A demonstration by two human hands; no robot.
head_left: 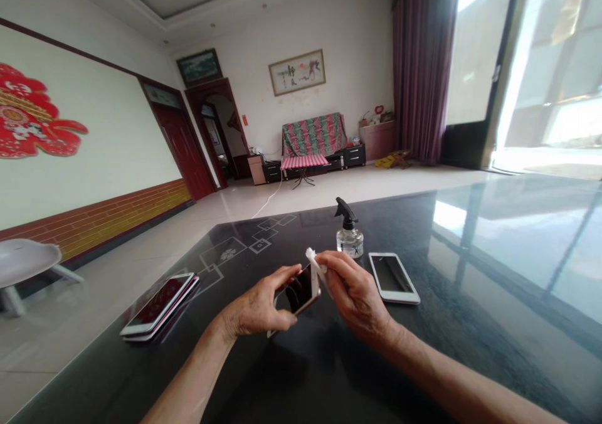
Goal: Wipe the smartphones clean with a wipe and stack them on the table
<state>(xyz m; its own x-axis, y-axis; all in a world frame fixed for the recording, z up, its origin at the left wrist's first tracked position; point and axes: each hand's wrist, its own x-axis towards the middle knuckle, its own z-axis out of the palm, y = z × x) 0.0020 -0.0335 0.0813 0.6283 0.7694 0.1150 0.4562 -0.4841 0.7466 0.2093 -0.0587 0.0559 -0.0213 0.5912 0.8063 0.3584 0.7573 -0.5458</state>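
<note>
Beyond, clear spray bottle (350, 238), fill unclear; left hand (261, 303) grips phone (305, 284), right hand (355, 288) white wad (311, 254).

The phone (303, 287) I hold has a black screen and a pinkish edge; the wipe (311, 254) in my right hand (356, 293) is white. Before me, the black tabletop (324, 374) carries pale outlined squares and a flower.

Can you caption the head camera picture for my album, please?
Left hand holds a phone, right hand holds a white wad by its edge, and a spray bottle stands beyond.
</note>
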